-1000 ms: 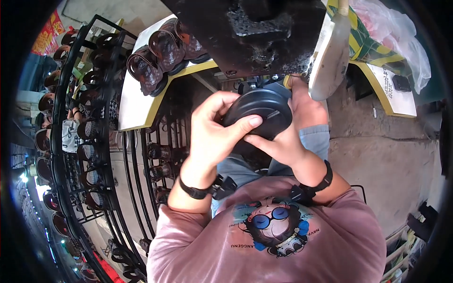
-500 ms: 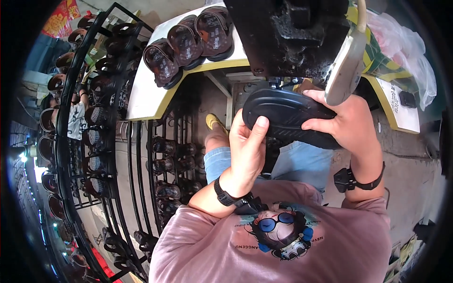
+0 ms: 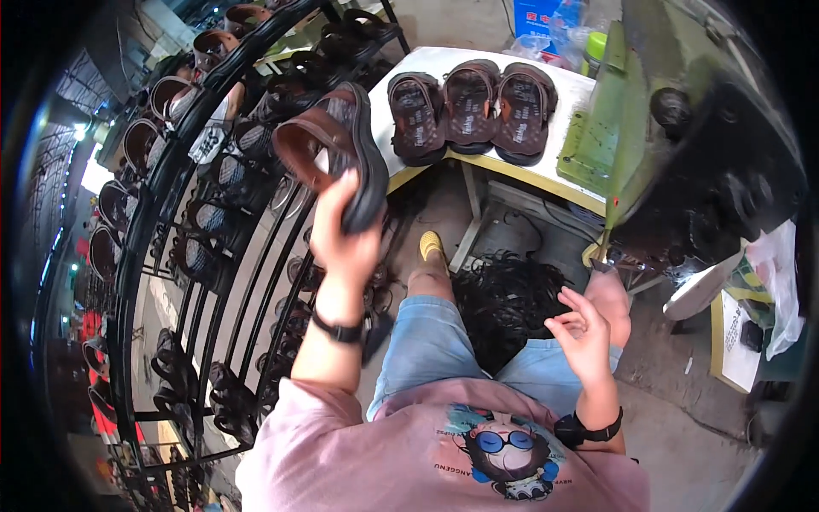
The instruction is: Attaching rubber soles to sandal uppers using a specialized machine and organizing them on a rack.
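From my end, I have the left hand [image 3: 343,235] grasping a sandal [image 3: 350,141] by its lower end, fingers partly blurred, at the left corner of the table [image 3: 570,90]; whether sandal and table touch, I cannot tell. The right hand [image 3: 585,337], on the near side of the table, has loosely curled fingers, and I see nothing in them. That one-handed hold worries me: a slack pinch could let the sandal twist and drop to the floor [image 3: 657,375] by the table. Too wide a swing could knock the rack [image 3: 128,256] left of the table, or the sandal row [image 3: 471,119] on it. The strap [image 3: 299,145] looks like smooth brown leather; the sole [image 3: 374,166] is thick, black and rubbery. Before the table lies a heap [image 3: 512,303] of tangled, glossy black strips
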Demonstrator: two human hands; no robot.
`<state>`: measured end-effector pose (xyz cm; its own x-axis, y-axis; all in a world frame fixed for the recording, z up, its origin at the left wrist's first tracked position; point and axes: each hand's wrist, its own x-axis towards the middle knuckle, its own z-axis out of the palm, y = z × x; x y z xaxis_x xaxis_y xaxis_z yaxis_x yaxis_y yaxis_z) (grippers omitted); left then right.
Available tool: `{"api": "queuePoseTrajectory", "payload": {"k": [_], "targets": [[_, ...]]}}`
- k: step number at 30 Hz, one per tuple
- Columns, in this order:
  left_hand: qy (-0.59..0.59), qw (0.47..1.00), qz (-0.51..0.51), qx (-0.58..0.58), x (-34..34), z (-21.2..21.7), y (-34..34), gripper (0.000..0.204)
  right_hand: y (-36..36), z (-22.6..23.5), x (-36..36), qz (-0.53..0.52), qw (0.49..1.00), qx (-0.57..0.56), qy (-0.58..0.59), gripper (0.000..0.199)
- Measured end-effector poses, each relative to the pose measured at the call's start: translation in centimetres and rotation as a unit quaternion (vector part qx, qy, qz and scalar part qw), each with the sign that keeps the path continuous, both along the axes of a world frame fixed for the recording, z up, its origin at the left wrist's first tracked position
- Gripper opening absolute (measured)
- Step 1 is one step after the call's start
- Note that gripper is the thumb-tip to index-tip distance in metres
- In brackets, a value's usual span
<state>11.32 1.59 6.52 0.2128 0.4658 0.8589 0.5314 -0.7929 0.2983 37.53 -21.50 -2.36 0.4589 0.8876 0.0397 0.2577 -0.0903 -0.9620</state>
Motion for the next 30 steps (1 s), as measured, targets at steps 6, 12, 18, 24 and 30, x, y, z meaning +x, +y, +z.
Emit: {"api": "queuePoseTrajectory", "payload": {"k": [6, 12, 18, 24, 30], "targets": [[0.350, 0.905, 0.163, -0.181, -1.0, -7.3, 10.3, 0.072, 2.9, 0.8, -0.7, 0.034, 0.999, 0.036, -0.008, 0.043], [0.219, 0.969, 0.087, -0.079, 5.9, -5.9, 10.8, 0.046, 4.4, 1.5, -2.8, 0.129, 0.986, 0.009, 0.101, 0.041], [-0.045, 0.977, -0.206, 0.018, 5.5, 1.8, -0.9, 0.022, 5.3, 3.3, -3.5, 0.093, 0.984, 0.118, -0.096, 0.070], [-0.086, 0.707, -0.512, -0.480, 6.9, 2.6, -9.8, 0.083, 2.5, 5.1, -2.2, 0.138, 0.950, 0.265, -0.085, 0.073], [-0.064, 0.638, -0.463, -0.612, 13.3, -0.2, -14.3, 0.042, -2.8, 6.6, 2.8, -0.099, 0.967, 0.211, -0.100, 0.064]]}}
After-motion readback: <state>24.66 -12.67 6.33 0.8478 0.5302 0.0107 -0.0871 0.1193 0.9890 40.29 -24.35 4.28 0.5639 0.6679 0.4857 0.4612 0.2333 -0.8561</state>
